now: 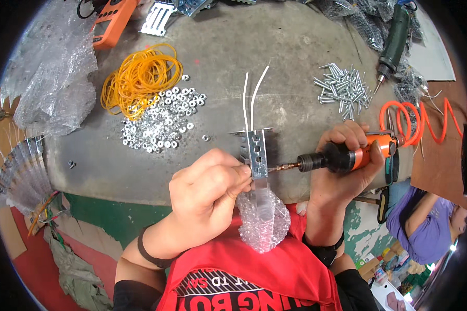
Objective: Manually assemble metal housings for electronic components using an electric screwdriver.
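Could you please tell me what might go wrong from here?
The bit of the power driver meets the metal strip opposite the left hand's pinching fingers, so a slip might nick them. Bubble wrap bunches at the strip's lower end, close to the bit, and could perhaps snag. One loose nut lies apart from the pile of nuts, near the left hand, and might get knocked away.

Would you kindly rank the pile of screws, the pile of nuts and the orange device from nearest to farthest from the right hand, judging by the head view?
1. Pile of screws: just beyond the right hand.
2. Pile of nuts: well to its left, past the left hand.
3. Orange device: far left, near the upper edge.
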The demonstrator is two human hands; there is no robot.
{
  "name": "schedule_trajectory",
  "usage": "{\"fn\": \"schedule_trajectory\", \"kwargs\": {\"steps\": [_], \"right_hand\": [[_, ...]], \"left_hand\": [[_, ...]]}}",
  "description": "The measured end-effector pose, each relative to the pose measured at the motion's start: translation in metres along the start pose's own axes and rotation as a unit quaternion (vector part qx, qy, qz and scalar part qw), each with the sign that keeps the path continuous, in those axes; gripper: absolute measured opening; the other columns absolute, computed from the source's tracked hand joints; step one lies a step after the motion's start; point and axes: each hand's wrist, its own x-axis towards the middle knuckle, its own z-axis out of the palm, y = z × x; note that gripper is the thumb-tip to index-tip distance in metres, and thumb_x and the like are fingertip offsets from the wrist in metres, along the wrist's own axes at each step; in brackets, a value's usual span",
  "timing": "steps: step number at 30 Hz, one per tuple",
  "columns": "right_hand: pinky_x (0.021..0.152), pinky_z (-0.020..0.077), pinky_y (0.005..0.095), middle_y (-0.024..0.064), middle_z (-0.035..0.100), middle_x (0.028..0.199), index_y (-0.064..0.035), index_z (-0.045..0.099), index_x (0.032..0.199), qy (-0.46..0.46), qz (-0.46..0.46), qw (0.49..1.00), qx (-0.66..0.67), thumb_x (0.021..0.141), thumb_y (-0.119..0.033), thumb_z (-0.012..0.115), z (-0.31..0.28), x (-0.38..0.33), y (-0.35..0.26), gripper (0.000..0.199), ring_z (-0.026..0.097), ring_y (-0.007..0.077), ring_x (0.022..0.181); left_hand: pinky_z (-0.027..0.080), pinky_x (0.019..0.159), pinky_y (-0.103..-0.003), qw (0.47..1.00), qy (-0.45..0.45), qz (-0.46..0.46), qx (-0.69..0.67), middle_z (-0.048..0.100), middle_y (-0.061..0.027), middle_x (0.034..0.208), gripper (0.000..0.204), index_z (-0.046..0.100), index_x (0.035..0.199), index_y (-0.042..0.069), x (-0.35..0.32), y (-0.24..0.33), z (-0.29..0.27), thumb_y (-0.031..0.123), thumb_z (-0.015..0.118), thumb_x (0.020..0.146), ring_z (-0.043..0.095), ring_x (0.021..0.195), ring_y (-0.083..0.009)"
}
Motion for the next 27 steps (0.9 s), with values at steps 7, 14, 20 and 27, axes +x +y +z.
{"fn": "schedule_trajectory", "kwargs": {"steps": [7,14,20,27], "right_hand": [[0.081,0.0446,0.0336,0.0004,0.047,0.083,-0.0088,0.05,0.11,0.006,-0.015,0.999,-0.032,0.082,-0.023,0.063,0.0,-0.002,-0.002,0.035,0.049,0.0141,0.076],[0.085,0.0438,0.0362,0.004,0.05,0.085,-0.0068,0.049,0.113,0.019,-0.009,0.999,-0.04,0.082,-0.023,0.063,0.003,-0.003,-0.002,0.037,0.051,0.0174,0.08],[0.092,0.0412,0.0384,0.0052,0.051,0.086,-0.0061,0.045,0.116,0.068,-0.067,0.98,-0.172,0.086,-0.025,0.057,0.01,-0.004,-0.007,0.038,0.052,0.0175,0.082],[0.093,0.041,0.0384,0.0048,0.05,0.087,-0.0068,0.044,0.116,0.068,-0.085,0.966,-0.233,0.085,-0.025,0.059,0.009,-0.01,-0.011,0.039,0.052,0.0176,0.083]], "left_hand": [[0.049,0.051,-0.027,1.0,0.002,0.014,0.007,0.06,-0.0123,0.074,0.015,0.06,0.084,-0.005,-0.002,-0.004,0.0,-0.015,0.061,0.074,0.062,0.059,-0.0204],[0.052,0.062,-0.024,0.976,0.015,-0.188,-0.105,0.061,-0.0071,0.078,0.03,0.055,0.095,0.0,-0.012,0.011,0.001,0.003,0.076,0.075,0.064,0.07,-0.0119],[0.053,0.064,-0.026,0.953,-0.03,-0.285,-0.095,0.062,-0.0071,0.077,0.05,0.044,0.102,0.003,-0.015,0.012,-0.004,0.014,0.082,0.072,0.065,0.07,-0.0121],[0.053,0.064,-0.027,0.947,-0.042,-0.294,-0.119,0.064,-0.0091,0.075,0.049,0.042,0.104,0.003,-0.017,0.009,-0.006,0.016,0.079,0.075,0.066,0.071,-0.0144]]}}
